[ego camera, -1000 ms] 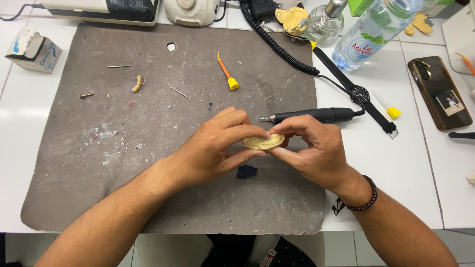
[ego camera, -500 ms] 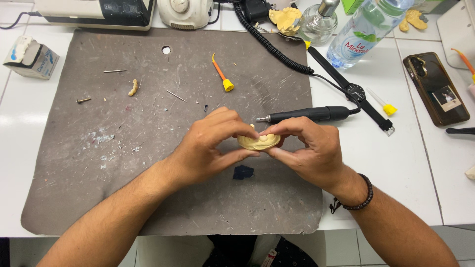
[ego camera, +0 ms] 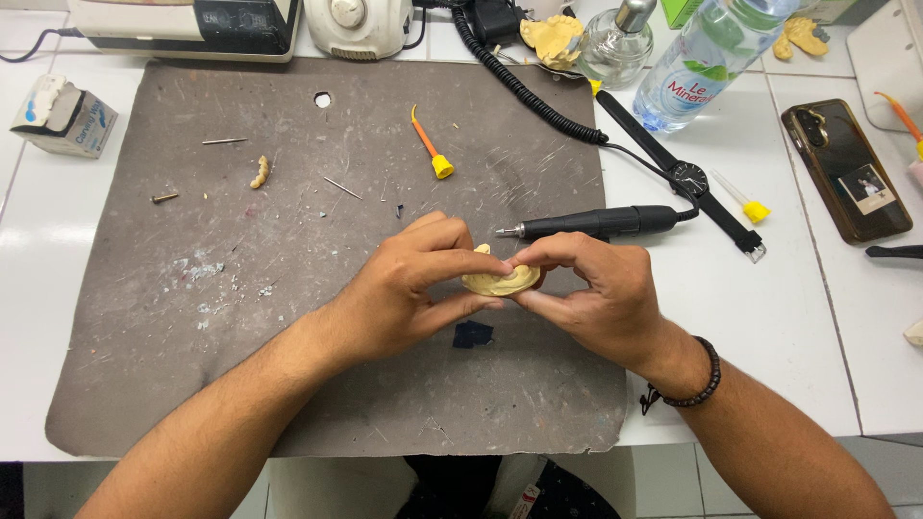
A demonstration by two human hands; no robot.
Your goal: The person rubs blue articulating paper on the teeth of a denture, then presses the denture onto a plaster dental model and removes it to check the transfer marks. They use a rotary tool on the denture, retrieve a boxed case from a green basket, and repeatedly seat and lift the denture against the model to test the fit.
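A small yellow plaster dental cast (ego camera: 500, 282) is pinched between both hands above a grey work mat (ego camera: 192, 317). My left hand (ego camera: 409, 288) grips its left side with thumb below and fingers on top. My right hand (ego camera: 591, 293) holds its right side the same way; a dark bead bracelet is on that wrist. Just beyond the fingers lies a black rotary handpiece (ego camera: 601, 223) with its tip pointing left. A small dark square scrap (ego camera: 472, 333) rests on the mat below the cast.
On the mat lie an orange tool with a yellow tip (ego camera: 431, 149), a small tooth piece (ego camera: 260, 172) and thin pins. A coiled black cable (ego camera: 524, 88), wristwatch (ego camera: 690, 178), water bottle (ego camera: 702, 60), glass bottle (ego camera: 615, 48), phone (ego camera: 846, 168), small box (ego camera: 65, 115) and machines at the back surround it.
Both hands keep the cast pinched in nearly the same place; the fingers have shifted slightly around it. Nothing else on the table has moved.
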